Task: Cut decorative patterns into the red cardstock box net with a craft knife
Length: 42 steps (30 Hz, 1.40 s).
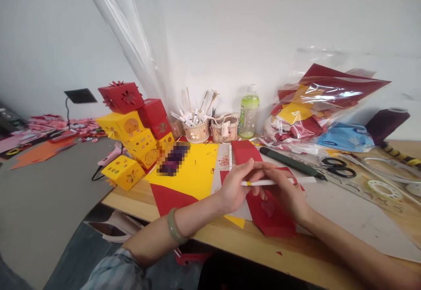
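Both hands meet over the middle of the table. A slim white pen [268,182] with a yellow band near its left end lies nearly level across them. My left hand [234,189], a bangle on its wrist, has its fingers curled at the pen's left end. My right hand [291,198] is bent round the pen from the other side, its far end sticking out to the right. Some fingertips overlap and hide each other. A bit of red paper [300,186] crosses the pen near my right hand. Below lies a red paper piece [271,220] with a heart-shaped mark.
Yellow paper [197,163] and red paper [169,198] lie left. Yellow boxes [125,174] and red boxes [120,97] are stacked beyond. Baskets of pens [197,133] and a bottle [249,112] stand behind. Scissors [338,167], a dark green cutter-like tool [289,160] and a plastic bag [302,114] are right.
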{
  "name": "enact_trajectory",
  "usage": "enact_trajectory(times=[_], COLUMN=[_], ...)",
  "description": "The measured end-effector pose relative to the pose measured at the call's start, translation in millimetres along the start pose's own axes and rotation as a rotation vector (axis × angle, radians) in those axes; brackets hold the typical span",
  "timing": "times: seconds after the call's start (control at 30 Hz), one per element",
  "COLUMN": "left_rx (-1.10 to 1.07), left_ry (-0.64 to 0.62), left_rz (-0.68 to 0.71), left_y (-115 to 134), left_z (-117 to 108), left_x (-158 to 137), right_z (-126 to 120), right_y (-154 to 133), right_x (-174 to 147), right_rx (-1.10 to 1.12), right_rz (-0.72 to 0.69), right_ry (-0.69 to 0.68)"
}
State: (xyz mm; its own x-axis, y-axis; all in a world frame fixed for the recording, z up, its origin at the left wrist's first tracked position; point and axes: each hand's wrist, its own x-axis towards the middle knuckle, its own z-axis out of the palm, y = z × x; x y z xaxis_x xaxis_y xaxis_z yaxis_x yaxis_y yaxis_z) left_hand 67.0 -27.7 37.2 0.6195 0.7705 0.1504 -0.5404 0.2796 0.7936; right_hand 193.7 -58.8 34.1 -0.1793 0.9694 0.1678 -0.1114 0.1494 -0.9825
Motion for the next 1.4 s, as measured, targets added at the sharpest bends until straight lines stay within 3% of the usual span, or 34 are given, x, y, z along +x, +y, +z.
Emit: enact_trajectory(times=[0.17,0.4,0.53,0.67,0.8,1.1,1.4], left_rx=[0.049,0.061,-0.003,-0.280,-0.412,-0.349,-0.225], left_ry=[0.112,0.171,0.110,0.035,0.088,0.199,0.304], left_rz=[0.105,0.122,0.061,-0.079,-0.168,-0.240,-0.151], left_y=[-12,-11,1,14,20,8,-5], left_z=[14,22,25,21,15,9,5], left_x=[-2,0,1,3,4,11,9], right_z=[2,2,0,-5,-6,4,15], right_y=[-1,-4,-11,-17,-16,-13,-5], right_x=[-5,-3,0,0,-3,-3,0], right_rx=[0.031,0.035,0.059,0.085,0.084,0.088,0.101], right_rz=[-0.005,-0.054,-0.053,-0.027,0.009,0.086,0.073], right_ry=[-0.003,0.018,0.016,0.000,-0.048,-0.072,-0.050])
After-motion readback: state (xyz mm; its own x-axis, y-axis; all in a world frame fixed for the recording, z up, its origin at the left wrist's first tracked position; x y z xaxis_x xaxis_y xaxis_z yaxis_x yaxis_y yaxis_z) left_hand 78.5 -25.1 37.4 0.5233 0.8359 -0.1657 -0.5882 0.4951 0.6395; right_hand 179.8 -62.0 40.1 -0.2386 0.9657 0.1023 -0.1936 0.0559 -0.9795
